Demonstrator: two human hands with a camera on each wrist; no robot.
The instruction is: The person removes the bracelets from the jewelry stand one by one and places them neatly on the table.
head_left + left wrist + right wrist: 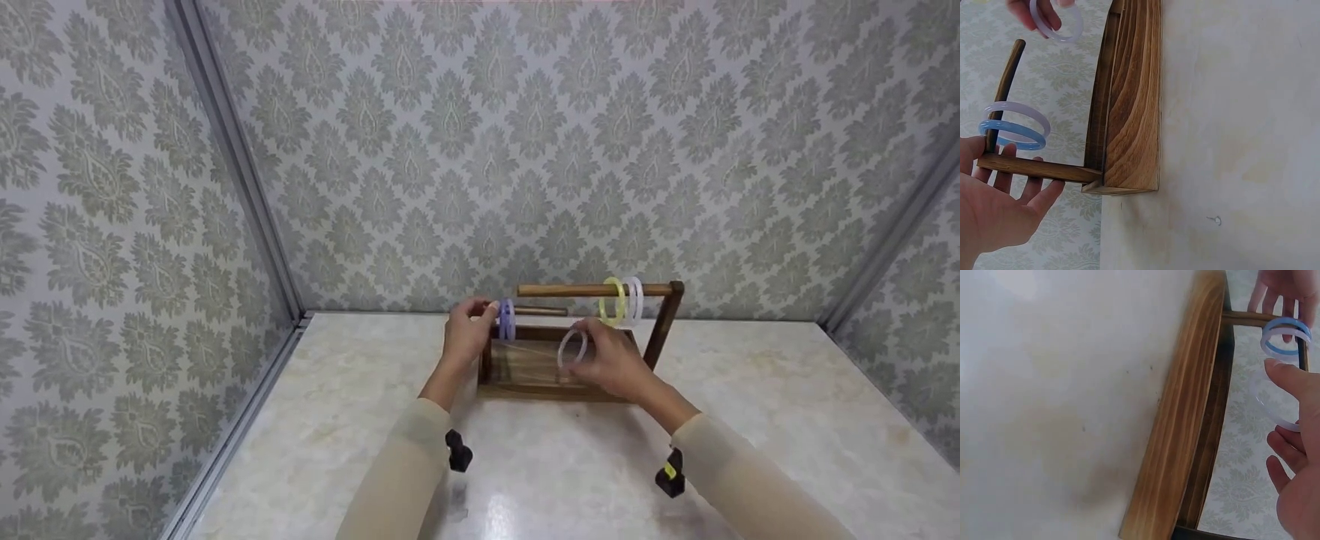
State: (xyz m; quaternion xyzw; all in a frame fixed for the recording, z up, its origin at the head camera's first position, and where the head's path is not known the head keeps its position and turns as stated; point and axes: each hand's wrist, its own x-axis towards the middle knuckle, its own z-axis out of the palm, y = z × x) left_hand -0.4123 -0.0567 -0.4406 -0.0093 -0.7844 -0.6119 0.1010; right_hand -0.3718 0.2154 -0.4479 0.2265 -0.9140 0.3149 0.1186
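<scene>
A wooden bangle stand (529, 364) with a tray base and two raised pegs stands on the table. My left hand (466, 334) grips its left post (1039, 169), the fingers behind the wood and the thumb by the peg's corner. A blue bangle (1033, 135) and a lilac bangle (1022, 107) hang on that lower peg, beside my thumb. Over the tray, my right hand (611, 360) pinches a pale translucent bangle (1276, 418) between thumb and fingers. That bangle is off the pegs, to the right of the lower peg's free end.
On the higher peg (562, 289) hang a yellow bangle (620, 304) and white bangles (638, 300), near the right post (663, 330). Patterned wallpaper (487, 150) rises behind the marbled table (360, 375). Metal frame bars (240, 157) edge the left side.
</scene>
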